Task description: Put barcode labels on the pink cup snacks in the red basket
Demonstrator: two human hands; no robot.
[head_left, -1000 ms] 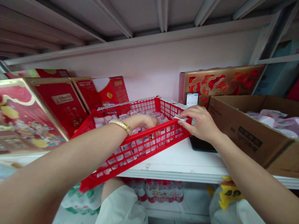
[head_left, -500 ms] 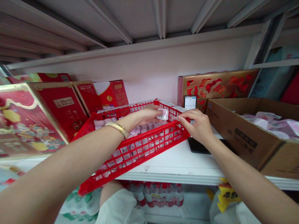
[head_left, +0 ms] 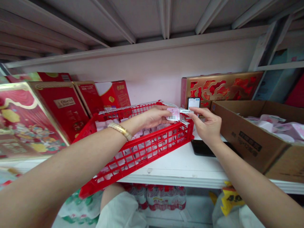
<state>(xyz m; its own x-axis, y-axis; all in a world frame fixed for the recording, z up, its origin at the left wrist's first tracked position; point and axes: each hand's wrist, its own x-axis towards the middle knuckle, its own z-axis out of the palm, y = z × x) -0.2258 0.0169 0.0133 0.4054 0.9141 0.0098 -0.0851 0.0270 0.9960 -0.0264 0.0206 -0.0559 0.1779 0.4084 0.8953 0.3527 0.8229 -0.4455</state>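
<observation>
My left hand (head_left: 156, 116) is closed on a small pink-and-white packet (head_left: 174, 114) with a barcode on its face, above the red basket (head_left: 152, 139). Thumb and forefinger of my right hand (head_left: 207, 123) pinch one end of a white barcode label (head_left: 186, 111). The label's other end meets the packet's edge; whether it sticks there I cannot tell. More pale pink packets fill the basket. Strips of barcode labels lie along its far rim, and another label (head_left: 184, 121) hangs at the right corner. Behind my right hand stands a phone (head_left: 193, 103) with a lit screen.
An open cardboard box (head_left: 247, 139) of pink packets stands at the right. A black flat object (head_left: 201, 148) lies on the white shelf (head_left: 163, 166). Red gift boxes (head_left: 64, 107) line the left. A gold-and-red box (head_left: 220, 88) leans behind. Bottled water (head_left: 163, 199) sits below.
The packet has moved right and turned its printed side towards me. My right hand has drawn a label away from the basket rim and brought it to the packet.
</observation>
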